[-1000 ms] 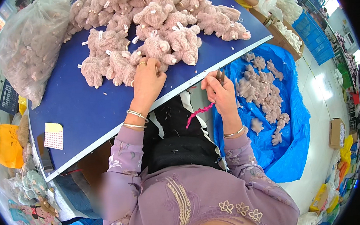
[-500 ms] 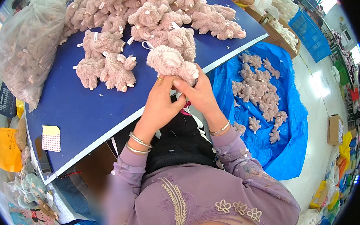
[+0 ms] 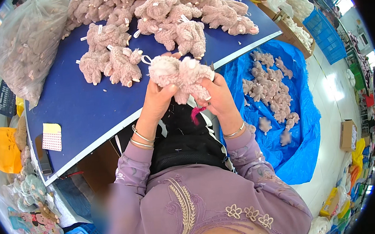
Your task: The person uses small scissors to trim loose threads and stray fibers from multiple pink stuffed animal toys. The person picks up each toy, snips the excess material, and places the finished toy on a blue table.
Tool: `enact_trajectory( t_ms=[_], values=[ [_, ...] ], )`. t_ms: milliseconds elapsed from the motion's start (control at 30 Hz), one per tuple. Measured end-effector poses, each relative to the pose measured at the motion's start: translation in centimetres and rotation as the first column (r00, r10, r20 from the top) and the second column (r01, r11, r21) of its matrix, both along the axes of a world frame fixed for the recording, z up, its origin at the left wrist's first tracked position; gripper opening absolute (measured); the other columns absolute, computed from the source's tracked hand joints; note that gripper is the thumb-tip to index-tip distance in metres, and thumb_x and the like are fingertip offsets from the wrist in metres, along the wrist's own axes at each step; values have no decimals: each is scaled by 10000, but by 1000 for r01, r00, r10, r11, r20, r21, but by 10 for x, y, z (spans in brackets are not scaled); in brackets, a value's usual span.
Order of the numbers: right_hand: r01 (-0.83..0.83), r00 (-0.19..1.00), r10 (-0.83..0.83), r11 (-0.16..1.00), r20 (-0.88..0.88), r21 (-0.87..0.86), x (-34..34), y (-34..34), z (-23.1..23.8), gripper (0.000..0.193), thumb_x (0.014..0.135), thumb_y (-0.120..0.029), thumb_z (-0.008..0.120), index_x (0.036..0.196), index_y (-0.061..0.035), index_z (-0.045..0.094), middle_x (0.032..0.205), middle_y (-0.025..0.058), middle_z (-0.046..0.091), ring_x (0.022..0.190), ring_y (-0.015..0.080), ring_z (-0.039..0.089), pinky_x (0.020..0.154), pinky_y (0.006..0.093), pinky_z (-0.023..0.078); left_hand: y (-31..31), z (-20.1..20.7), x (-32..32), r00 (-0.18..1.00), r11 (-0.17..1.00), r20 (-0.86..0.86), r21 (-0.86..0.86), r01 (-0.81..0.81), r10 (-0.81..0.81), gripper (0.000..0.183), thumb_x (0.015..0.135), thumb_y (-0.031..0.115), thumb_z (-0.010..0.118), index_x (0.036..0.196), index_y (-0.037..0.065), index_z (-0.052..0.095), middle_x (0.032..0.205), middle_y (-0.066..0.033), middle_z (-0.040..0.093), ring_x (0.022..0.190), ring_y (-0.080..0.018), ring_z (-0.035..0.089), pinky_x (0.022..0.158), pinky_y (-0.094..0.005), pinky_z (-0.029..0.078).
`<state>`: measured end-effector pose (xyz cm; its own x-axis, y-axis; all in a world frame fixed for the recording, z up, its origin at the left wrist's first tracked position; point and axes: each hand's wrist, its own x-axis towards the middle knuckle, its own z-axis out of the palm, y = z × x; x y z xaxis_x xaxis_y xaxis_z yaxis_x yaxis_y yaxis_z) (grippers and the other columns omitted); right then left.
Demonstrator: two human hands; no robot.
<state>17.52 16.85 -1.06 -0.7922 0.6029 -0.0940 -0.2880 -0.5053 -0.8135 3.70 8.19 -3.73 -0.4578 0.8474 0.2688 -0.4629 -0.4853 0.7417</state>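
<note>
A toy (image 3: 164, 72) is gripped by left hand (image 3: 157, 99) and right hand (image 3: 219, 97) at the counter's edge (image 3: 108, 137), apparently being checked. Careful turning seems required.

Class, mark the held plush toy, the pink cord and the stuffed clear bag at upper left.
Held plush toy (image 3: 184, 80), head view: on its fluffy middle.
Pink cord (image 3: 195, 114), head view: on its dangling part.
Clear bag (image 3: 32, 50), head view: on its bulging side.
</note>
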Motion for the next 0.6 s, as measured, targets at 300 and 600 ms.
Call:
enact_trajectory(
  t_ms=[300, 600],
  values=[
    [342, 930, -365, 824, -38, 453, -6, -6, 0, 200, 834, -9, 691, 1017, 14, 613, 752, -12, 596, 627, 34, 529, 564, 180, 414, -1, 0, -6, 984, 976, 92, -172, -133, 150, 402, 925, 89, 529, 1310, 5, 447, 1242, -132, 563, 1124, -237, 572, 968, -387, 462],
    [331, 897, -439, 744, 51, 580, 11, 3, 1, 120, 875, -88, 670, 928, 12, 633, 708, -4, 599, 618, 31, 515, 551, 189, 403, -2, -3, -1, 961, 962, 203, -233, -140, 189, 268, 904, 79, 566, 1144, -34, 599, 1073, -92, 648, 945, -165, 632, 816, -309, 509]
  ],
)
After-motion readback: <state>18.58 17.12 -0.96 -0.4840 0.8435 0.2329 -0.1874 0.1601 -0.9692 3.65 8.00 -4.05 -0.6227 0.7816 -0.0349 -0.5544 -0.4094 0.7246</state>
